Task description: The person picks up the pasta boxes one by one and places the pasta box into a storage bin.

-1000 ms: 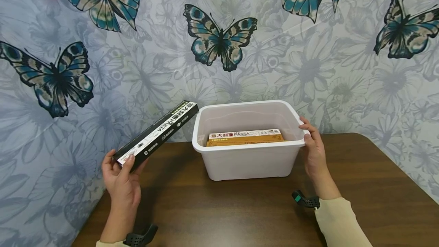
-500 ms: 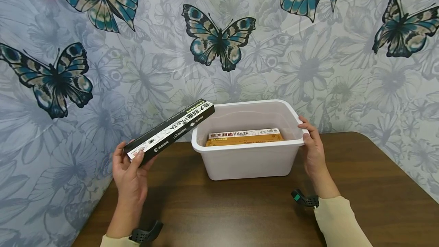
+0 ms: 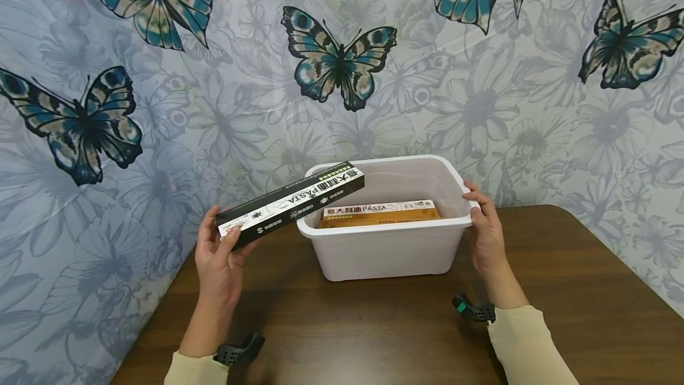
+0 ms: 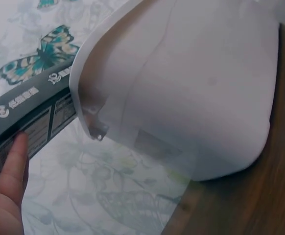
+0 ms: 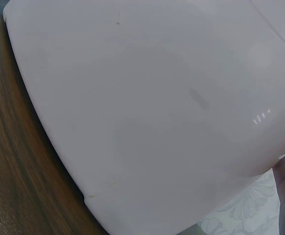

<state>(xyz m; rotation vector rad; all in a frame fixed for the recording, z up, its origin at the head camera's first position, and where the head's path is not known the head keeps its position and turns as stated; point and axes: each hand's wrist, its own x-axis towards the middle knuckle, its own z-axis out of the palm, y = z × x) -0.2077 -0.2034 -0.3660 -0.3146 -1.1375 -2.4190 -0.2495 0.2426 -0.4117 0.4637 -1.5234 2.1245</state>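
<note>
My left hand [image 3: 221, 263] grips the near end of a long black pasta box [image 3: 291, 201] with a white printed band. The box slants up to the right, its far end over the left part of a white plastic bin [image 3: 387, 251]. In the left wrist view a finger [image 4: 14, 169] lies along the side of the black box [image 4: 30, 115], beside the bin's rim. My right hand [image 3: 488, 239] holds the bin's right rim, fingertips over the edge. Inside the bin lies an orange and white pasta box [image 3: 382, 214]; its lower part is hidden by the front wall.
The bin stands on a dark brown wooden table [image 3: 363, 325]. Close behind it hangs a butterfly-patterned cloth [image 3: 240, 76], which also runs along the left side. Black bands [image 3: 240, 349] are worn on both wrists.
My left hand has carried the black pasta box to the right, from beside the bin to partly over its left side. My right hand stays on the rim.
</note>
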